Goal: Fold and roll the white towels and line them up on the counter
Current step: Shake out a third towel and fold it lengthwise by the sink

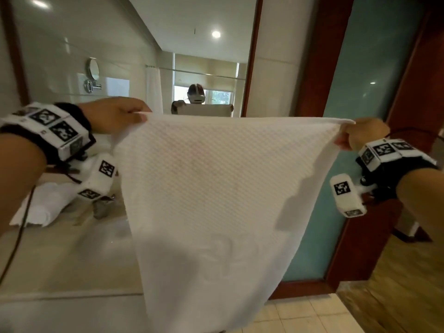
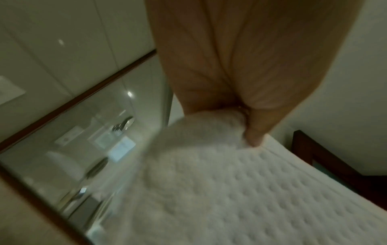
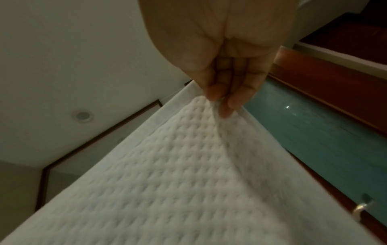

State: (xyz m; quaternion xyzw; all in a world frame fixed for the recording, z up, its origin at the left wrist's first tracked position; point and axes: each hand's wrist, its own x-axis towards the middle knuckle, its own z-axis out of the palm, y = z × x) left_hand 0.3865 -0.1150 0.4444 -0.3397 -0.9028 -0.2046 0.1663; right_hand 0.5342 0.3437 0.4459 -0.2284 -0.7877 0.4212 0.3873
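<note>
A white waffle-textured towel [image 1: 216,193] hangs spread out in the air in front of me, its top edge stretched level. My left hand [image 1: 134,116] pinches the top left corner, and my right hand [image 1: 348,134] pinches the top right corner. In the left wrist view my left hand [image 2: 247,131] bunches the towel [image 2: 240,190] corner under its thumb. The right wrist view has my right hand [image 3: 222,102] pinching the hem of the towel [image 3: 178,174]. More white towels [image 1: 40,203] lie crumpled on the beige counter [image 1: 72,255] at the left, partly hidden by my left forearm.
A large wall mirror [image 1: 168,56] faces me over the counter and reflects a person holding the towel. A wood door frame [image 1: 319,68] and a teal glass panel [image 1: 360,92] stand at the right. Tiled and wooden floor [image 1: 384,284] lies at the lower right.
</note>
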